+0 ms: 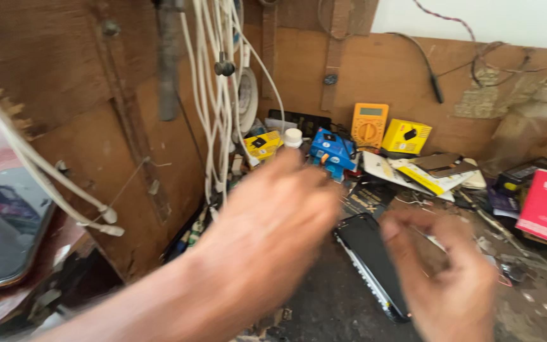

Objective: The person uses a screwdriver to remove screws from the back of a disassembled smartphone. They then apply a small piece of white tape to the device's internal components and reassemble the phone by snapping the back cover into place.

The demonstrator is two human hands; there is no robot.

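Head view: blurred hands above a glossy black smartphone (370,263).
Left hand (273,218) and right hand (446,278) (grip unreadable) flank it; yellow multimeter (369,125) at twelve o'clock.

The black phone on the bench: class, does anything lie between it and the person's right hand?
Nothing visible does. The right hand hovers, motion-blurred, beside the black phone, overlapping its right edge in the head view. The left hand sits just left of the phone's top corner.
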